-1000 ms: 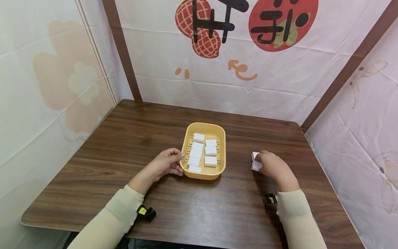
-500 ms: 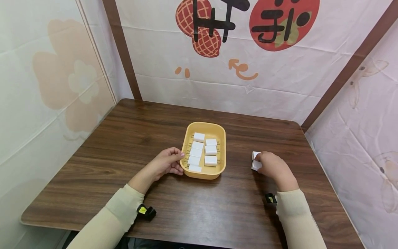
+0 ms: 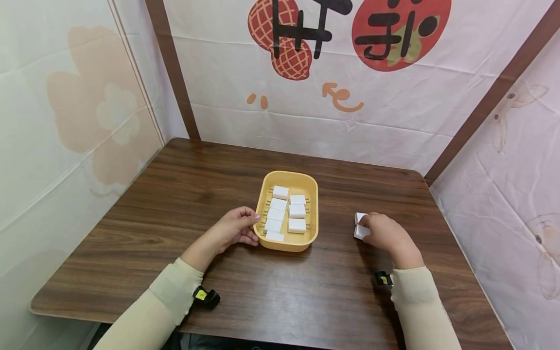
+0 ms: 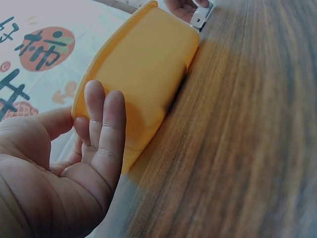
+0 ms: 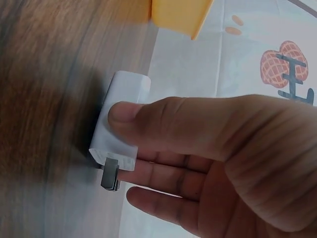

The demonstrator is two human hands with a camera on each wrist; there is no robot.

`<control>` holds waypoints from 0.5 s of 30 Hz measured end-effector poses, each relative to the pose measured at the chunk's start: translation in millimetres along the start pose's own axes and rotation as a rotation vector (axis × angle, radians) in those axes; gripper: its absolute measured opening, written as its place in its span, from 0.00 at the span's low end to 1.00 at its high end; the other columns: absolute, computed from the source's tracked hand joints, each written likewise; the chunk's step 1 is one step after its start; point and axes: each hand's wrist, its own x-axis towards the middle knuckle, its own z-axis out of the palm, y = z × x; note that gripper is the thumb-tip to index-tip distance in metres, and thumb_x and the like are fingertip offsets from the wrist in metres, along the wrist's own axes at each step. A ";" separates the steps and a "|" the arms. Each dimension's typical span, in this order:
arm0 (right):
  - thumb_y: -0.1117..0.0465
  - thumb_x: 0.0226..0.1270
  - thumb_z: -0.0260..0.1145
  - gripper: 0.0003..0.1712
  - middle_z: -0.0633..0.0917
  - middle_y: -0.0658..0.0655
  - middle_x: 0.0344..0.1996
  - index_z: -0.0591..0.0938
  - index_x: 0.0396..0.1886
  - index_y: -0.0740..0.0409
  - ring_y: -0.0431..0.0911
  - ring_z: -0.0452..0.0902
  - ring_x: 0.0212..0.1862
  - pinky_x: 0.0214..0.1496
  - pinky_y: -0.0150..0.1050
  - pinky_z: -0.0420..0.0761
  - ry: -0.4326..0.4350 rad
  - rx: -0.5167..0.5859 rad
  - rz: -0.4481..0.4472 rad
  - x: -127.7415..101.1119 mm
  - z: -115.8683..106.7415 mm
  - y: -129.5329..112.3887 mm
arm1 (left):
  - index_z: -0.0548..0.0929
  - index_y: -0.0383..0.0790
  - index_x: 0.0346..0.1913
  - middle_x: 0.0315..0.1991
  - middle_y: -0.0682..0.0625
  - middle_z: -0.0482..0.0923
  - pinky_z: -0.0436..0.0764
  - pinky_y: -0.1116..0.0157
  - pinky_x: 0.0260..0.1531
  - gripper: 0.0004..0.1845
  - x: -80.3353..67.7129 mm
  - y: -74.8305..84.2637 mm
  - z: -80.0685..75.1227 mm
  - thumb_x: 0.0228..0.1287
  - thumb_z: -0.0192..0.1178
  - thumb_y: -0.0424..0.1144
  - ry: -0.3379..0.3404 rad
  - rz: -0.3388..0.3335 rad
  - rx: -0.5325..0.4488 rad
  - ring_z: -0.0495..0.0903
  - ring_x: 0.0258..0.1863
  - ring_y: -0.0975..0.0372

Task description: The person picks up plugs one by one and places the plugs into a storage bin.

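Note:
My left hand pinches the left rim of a yellow plastic basket, thumb at the rim. In the left wrist view, some fingers of that hand stand outside the basket wall. Several white charger plugs lie in two columns in the basket, metal prongs facing its sides. To the right of it, my right hand holds a white charger plug at the tabletop. The right wrist view has its thumb across the plug's white side and its metal prongs sticking out. Another white plug sits just behind, partly covered by my fingers.
All of this is on a brown wood-grain table with rounded corners. A printed white fabric wall stands along the back edge, with similar panels on both sides. Black wrist cameras sit on both cuffs.

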 end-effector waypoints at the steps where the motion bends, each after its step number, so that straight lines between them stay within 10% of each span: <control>1: 0.67 0.59 0.75 0.19 0.87 0.62 0.48 0.86 0.51 0.63 0.54 0.83 0.49 0.49 0.53 0.84 0.003 -0.001 -0.004 -0.3 -0.6 -0.4 | 0.70 0.33 0.52 0.29 0.45 0.82 0.90 0.58 0.34 0.16 -0.6 0.5 0.0 0.79 0.57 0.43 0.000 0.001 -0.001 0.86 0.26 0.58; 15: 0.64 0.60 0.75 0.19 0.85 0.59 0.48 0.84 0.51 0.63 0.51 0.82 0.45 0.45 0.51 0.84 0.058 -0.020 -0.040 -6.0 -13.1 -15.6 | 0.70 0.31 0.53 0.31 0.44 0.82 0.90 0.57 0.35 0.17 -1.9 1.0 0.0 0.78 0.57 0.44 0.000 -0.009 -0.004 0.86 0.26 0.57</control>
